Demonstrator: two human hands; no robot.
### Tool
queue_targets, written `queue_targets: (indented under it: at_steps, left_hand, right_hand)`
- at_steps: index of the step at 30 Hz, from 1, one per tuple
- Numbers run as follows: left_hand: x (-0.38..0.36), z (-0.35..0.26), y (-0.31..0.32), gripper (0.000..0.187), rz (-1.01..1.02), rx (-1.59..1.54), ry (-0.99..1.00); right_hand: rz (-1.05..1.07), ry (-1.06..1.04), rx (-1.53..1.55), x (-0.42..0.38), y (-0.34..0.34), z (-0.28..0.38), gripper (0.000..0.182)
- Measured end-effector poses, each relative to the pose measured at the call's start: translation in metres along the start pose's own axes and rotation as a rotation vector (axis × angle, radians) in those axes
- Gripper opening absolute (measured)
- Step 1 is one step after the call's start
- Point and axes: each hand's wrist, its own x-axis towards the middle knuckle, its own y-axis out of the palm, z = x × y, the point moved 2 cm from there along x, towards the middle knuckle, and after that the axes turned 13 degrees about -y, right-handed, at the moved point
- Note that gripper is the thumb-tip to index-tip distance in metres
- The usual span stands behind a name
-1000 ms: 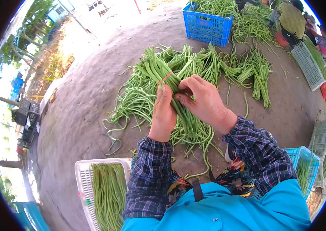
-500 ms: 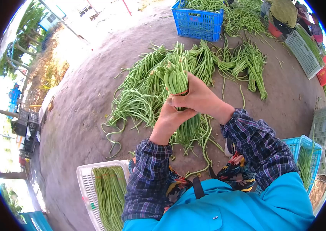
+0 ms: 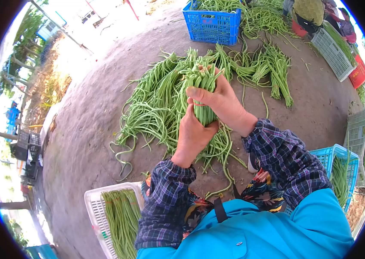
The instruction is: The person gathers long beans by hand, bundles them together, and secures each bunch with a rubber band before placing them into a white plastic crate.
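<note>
Both my hands grip a bunch of long green beans (image 3: 205, 113) held up in front of me. My left hand (image 3: 193, 136) wraps the bunch lower down. Higher up, my right hand (image 3: 223, 100) closes round it near the cut ends, its thumb lying across the front. A thin reddish band (image 3: 198, 103) circles the bunch between the two hands. Below and behind lies a large pile of loose long beans (image 3: 152, 116) on the ground, partly hidden by my hands and the held bunch.
A white crate (image 3: 91, 207) of beans stands at my left, a light-blue crate (image 3: 327, 153) at my right. Ahead is a blue crate (image 3: 212, 28), with more beans (image 3: 279, 69) beside it. Grey crates (image 3: 333, 54) and a person (image 3: 309, 13) are at the far right.
My right hand has shifted up the bunch, and its thumb now crosses the front. The hands have separated slightly, showing more of the band. The view has shifted a little.
</note>
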Motion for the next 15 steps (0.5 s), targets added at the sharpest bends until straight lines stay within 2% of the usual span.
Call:
queue_targets:
  at_steps: [1,2,3,5,7,8,9,11,12,15]
  left_hand:
    - [0.000,0.005,-0.001,0.048,-0.004,-0.001,-0.006]
    - [0.001,0.011,-0.001,0.043,0.096,-0.170,-0.031]
    - [0.001,0.011,-0.003,0.039,0.196,-0.339,-0.056]
    - [-0.001,0.011,-0.015,0.036,0.231,-0.297,-0.130]
    - [-0.002,0.011,-0.017,0.038,0.444,-0.651,-0.219]
    - [-0.005,0.008,-0.018,0.038,0.461,-0.752,-0.216]
    - [-0.003,0.009,-0.016,0.038,0.462,-0.756,-0.221]
    - [-0.002,0.015,-0.009,0.035,0.563,-0.704,-0.237]
    - [-0.002,0.013,-0.005,0.037,0.553,-0.667,-0.249]
    - [-0.006,0.002,-0.001,0.042,0.592,-0.707,-0.218]
  right_hand:
    - [0.036,0.099,0.086,-0.002,0.001,0.002,0.075]
    - [0.043,0.106,0.088,-0.002,-0.003,-0.005,0.075]
    - [0.112,0.041,0.096,-0.001,-0.007,-0.011,0.077]
    - [0.177,-0.011,0.112,-0.003,-0.014,-0.021,0.080]
    - [0.403,0.136,0.065,-0.009,-0.012,-0.024,0.082]
    - [0.449,0.156,0.066,-0.012,-0.009,-0.024,0.076]
    - [0.448,0.163,0.066,-0.012,-0.010,-0.024,0.076]
    - [0.306,0.199,0.079,-0.013,-0.013,-0.026,0.053]
    - [0.290,0.147,0.000,-0.011,-0.015,-0.023,0.039]
    - [0.220,0.202,0.161,-0.010,-0.018,-0.018,0.037]
